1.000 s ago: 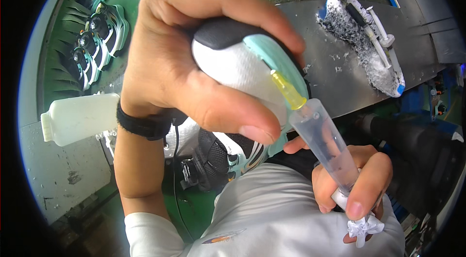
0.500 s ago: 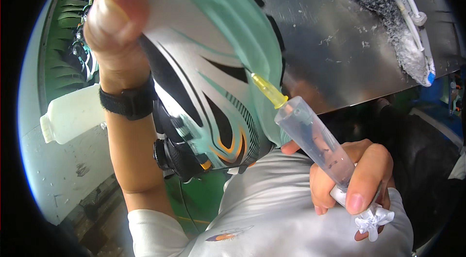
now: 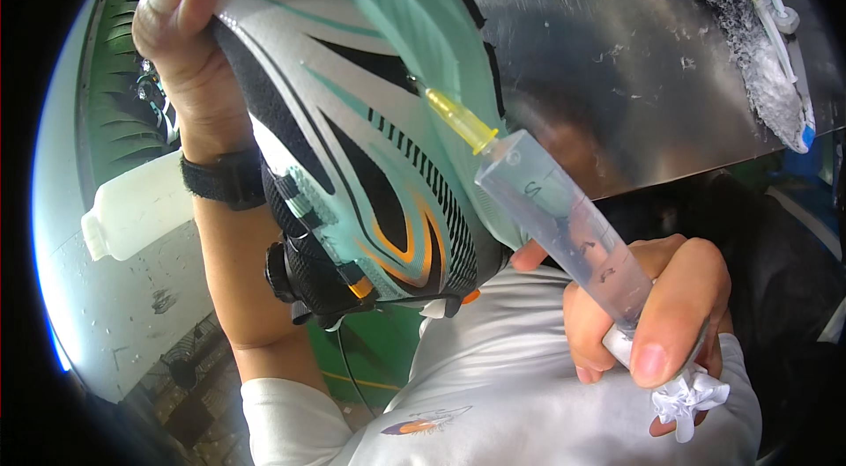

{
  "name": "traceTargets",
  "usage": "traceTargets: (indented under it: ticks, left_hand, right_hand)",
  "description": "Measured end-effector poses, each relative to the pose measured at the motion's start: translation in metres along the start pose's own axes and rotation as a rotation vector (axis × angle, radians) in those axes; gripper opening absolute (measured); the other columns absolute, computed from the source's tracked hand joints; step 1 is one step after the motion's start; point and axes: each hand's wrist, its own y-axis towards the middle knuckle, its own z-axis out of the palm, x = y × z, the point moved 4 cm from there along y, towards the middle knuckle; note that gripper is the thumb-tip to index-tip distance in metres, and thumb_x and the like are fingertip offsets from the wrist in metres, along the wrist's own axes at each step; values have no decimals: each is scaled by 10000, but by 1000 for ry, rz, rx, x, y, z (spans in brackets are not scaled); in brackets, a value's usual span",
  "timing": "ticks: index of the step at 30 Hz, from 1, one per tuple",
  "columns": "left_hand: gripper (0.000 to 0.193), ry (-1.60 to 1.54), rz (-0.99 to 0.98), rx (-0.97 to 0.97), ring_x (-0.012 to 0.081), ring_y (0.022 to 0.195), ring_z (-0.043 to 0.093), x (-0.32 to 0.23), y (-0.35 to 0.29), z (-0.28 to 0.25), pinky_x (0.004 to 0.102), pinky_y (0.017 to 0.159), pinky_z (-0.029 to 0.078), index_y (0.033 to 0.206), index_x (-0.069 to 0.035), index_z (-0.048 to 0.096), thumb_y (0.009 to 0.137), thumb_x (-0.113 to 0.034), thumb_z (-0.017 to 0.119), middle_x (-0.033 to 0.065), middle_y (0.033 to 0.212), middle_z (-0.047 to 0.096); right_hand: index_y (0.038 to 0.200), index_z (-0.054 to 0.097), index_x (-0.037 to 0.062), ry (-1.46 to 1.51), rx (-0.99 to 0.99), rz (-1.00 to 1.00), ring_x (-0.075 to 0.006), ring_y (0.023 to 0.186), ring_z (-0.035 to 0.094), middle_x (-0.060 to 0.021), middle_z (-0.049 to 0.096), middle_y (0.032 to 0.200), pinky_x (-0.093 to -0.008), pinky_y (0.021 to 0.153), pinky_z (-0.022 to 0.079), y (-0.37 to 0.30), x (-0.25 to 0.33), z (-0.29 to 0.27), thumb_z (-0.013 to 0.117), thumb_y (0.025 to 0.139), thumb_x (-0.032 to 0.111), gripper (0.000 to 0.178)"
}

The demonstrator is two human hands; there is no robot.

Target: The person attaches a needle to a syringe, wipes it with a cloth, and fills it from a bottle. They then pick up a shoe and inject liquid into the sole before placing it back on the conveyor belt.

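My left hand [image 3: 185, 52] is closed on a mint, white and black shoe [image 3: 352, 158], thumb on its upper, other fingers mostly hidden behind it. The shoe hangs tilted, sole edge toward the right, with orange-lined flame shapes on its side. In my right hand [image 3: 674, 307] is a clear plastic syringe [image 3: 564, 219], fingers wrapped round its rear end. Its yellow needle tip [image 3: 461, 121] points up-left at the line where the upper meets the mint sole; whether it touches cannot be told. Crumpled white material [image 3: 689, 397] sits at the syringe's rear end.
A white plastic bottle [image 3: 141, 206] lies on a pale surface at the left. Beyond the shoe is a metal tabletop [image 3: 599, 52], its near edge slanting across the right. A fuzzy grey-white strip [image 3: 758, 70] with white tubing lies on it. Several shoes show at the far left.
The shoe has shifted left in view and turned slightly, still in my left hand. The syringe tip has moved left and up along with it; my right hand keeps its hold.
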Motion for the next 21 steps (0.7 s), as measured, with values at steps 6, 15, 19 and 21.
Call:
traceTargets:
  ticks: [6, 15, 19, 21]
  left_hand:
    - [718, -35, -73, -17, 258, 882, 604, -1, 0, 1, 314, 742, 545, 1126, -47, 586, 684, -609, 646, 145, 966, 620]
    - [687, -113, -150, -115, 286, 951, 621, -13, -19, 7, 397, 827, 537, 1159, -17, 558, 728, -544, 645, 150, 1048, 614]
    - [632, 349, -96, -561, 235, 939, 605, -28, -38, 12, 343, 853, 510, 1185, -1, 534, 809, -506, 588, 131, 1066, 602]
    - [424, 567, 73, -603, 160, 1093, 534, -38, -54, 2, 271, 960, 391, 1103, 27, 579, 887, -337, 569, 111, 1182, 577]
  right_hand:
    - [1103, 511, 180, 12, -1, 48, -240, 722, 587, -106, 524, 828, -625, 984, 186, 7, 3, 0, 835, 604, 72, 604]
    - [1100, 465, -33, 55, -93, -211, -230, 848, 526, -136, 548, 952, -344, 837, 389, -38, -23, 11, 749, 652, 435, 707]
    - [1123, 430, -28, 199, -24, -163, -195, 802, 494, -128, 518, 900, -312, 736, 388, -65, -22, 8, 757, 662, 399, 708]
    - [1127, 420, -4, 340, -62, -55, -181, 781, 488, -119, 514, 873, -294, 702, 385, -84, -22, 6, 773, 658, 333, 676]
